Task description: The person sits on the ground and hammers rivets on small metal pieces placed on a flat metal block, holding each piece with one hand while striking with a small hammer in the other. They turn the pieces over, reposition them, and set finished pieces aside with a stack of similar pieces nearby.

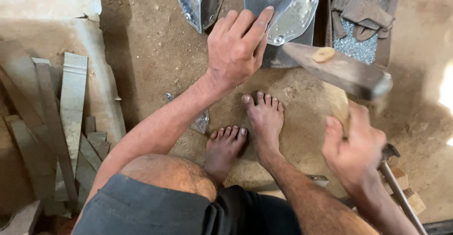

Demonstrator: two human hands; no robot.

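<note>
Landmark: the shiny riveted sheet-metal piece [283, 13] lying on the dirt floor [155, 51], top centre.

Far left of it: stack of flat grey metal strips [61, 121], untouched.

Just left of it: second shiny folded sheet-metal part [198, 1], apart from our hands.

On it: our left hand [236, 46] lies flat, fingers spread and pressing its near left edge. Nothing enclosed; it's a hold-down, not a grasp. Rivet heads show on the small plate beside the fingertips.

Below it: our two bare feet [250, 126] on the dirt, close to the work.

Right and below it: our right hand [354, 150], fingers wrapped tight on the wooden handle of a dark steel-headed hammer [344, 70]. The head is raised over the piece's lower right corner, not touching.

Right of it: dark metal tray of small silvery rivets and scrap offcuts [361, 22].

Step, as we read it: mid-swing, hammering rivets on the pinned piece. The next move calls for a straight blow on the rivet, left fingers and toes clear, sheet held firm.
</note>
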